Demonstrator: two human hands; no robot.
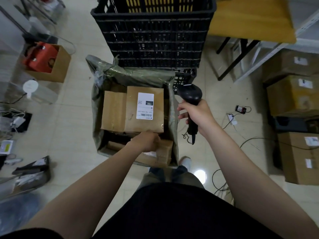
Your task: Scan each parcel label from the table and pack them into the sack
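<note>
A green woven sack [96,107] stands open on the floor in front of me. Inside it a cardboard parcel [133,111] lies with a white label [145,106] facing up, beside a plain parcel [114,112]. Nearer to me, another parcel [162,154] lies in the sack, and my left hand [147,141] reaches down onto its top edge with the fingers curled over it. My right hand [196,114] grips the handle of a black barcode scanner [189,94], held above the sack's right rim with its head pointing away from me.
A tall black plastic crate [155,35] stands right behind the sack. Stacked cardboard boxes [293,94] line the right side under a wooden table [255,19]. A box with a red item [46,62] sits at left. Cables [233,121] trail over the tiled floor.
</note>
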